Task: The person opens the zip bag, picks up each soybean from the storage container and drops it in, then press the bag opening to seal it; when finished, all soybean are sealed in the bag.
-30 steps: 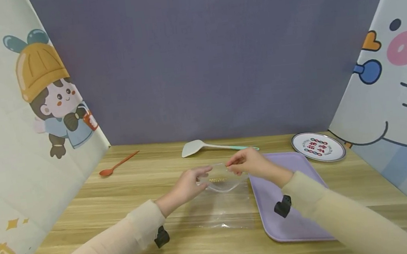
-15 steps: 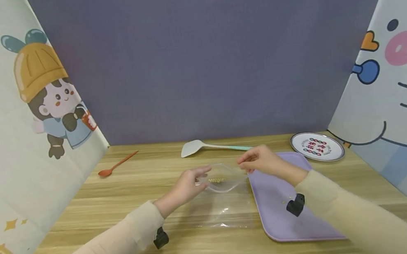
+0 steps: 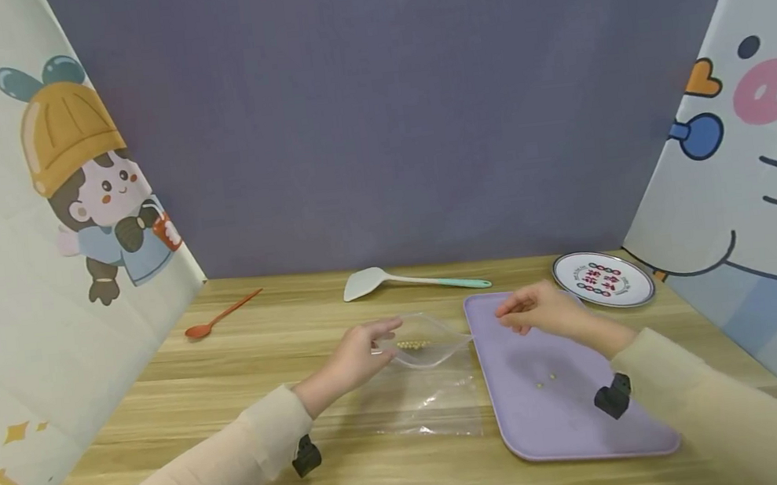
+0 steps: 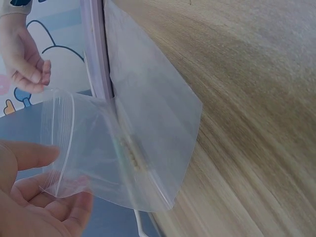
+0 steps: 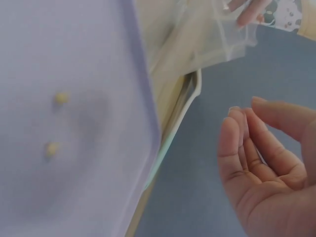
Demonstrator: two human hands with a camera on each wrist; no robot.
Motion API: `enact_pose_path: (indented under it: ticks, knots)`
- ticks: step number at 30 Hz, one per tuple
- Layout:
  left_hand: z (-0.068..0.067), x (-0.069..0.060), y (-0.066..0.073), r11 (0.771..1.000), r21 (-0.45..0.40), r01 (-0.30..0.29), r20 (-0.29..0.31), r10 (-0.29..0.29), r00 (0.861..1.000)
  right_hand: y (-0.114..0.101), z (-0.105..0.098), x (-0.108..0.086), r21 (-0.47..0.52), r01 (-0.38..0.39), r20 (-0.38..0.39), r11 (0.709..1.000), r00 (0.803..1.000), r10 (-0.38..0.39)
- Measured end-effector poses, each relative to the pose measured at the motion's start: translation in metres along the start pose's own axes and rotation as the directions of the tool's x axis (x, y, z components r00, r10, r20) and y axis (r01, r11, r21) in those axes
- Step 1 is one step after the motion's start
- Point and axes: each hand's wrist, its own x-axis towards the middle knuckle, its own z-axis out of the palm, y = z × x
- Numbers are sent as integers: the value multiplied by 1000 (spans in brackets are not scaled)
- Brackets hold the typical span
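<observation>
My left hand (image 3: 354, 361) holds the left edge of a clear zip bag (image 3: 429, 406), thumb on one side and fingers on the other, near its gaping mouth. Small round yellow beans (image 3: 413, 345) show through the bag's film. Over the purple tray (image 3: 586, 431) hovers my right hand (image 3: 539, 310), fingers loosely curled, thumb apart from the fingertips and nothing visible between them in the right wrist view. Two more yellow beans lie on the tray, a nearer bean (image 5: 52, 148) and another bean (image 5: 61, 97) in that view.
Behind the bag lies a white spatula (image 3: 366, 283) with a mint handle end. An orange spoon (image 3: 199, 331) is at the far left. A white plate (image 3: 604, 280) with red print sits behind the tray, near the right wall. A dark panel (image 3: 375, 117) closes off the back.
My right hand has let go of the bag's mouth and moved right, over the tray, uncovering the two beans. The bag's mouth has widened. My left hand keeps its hold.
</observation>
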Motion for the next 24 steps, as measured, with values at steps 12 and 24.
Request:
enact_pose_path:
  ticks: [12, 24]
  knots:
    - [0, -1, -1, 1000, -3, 10, -2, -10, 1000, 41, -20, -25, -74, -68, 21, 995, 997, 70]
    - [0, -1, -1, 999, -14, 31, -1, -31, 1000, 71, -12, -45, -80, -149, 153, 986, 975, 159]
